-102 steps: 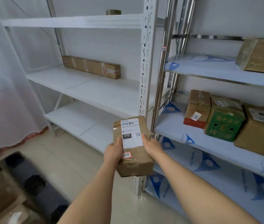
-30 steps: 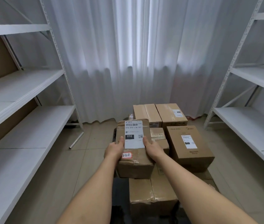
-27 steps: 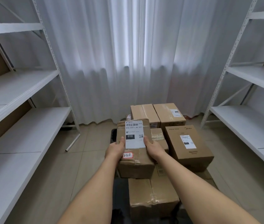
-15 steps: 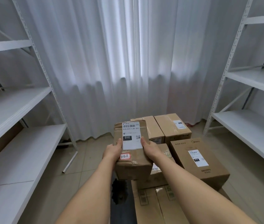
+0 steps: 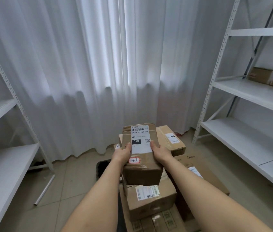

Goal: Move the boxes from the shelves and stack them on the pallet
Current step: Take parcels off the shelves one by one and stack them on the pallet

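Both hands held one taped cardboard parcel (image 5: pixel 140 154) out in front, above the stack. Left hand (image 5: pixel 122 154) gripped its left edge, thumb on top beside the white shipping label (image 5: pixel 140 138); right hand (image 5: pixel 160 152) gripped the right edge the same way. A small red-bordered sticker (image 5: pixel 134 160) sat near the left thumb. The parcel hung over a smaller labelled box (image 5: pixel 150 197) that topped the pile, with a large flat carton (image 5: pixel 199 174) to its right and another carton (image 5: pixel 171 139) behind. The dark pallet (image 5: pixel 101 168) showed only as a sliver at the pile's left. One long box (image 5: pixel 271 77) was on the right-hand shelf (image 5: pixel 249 92); white curtain (image 5: pixel 99 72) behind. Risks as judged: the box below looked smaller and sat askew, so a parcel set on it off-centre could overhang and tip toward the floor. The creased, taped skin might slip if either grip eased early. Lowering blind past the forearms could nudge the neighbouring carton.
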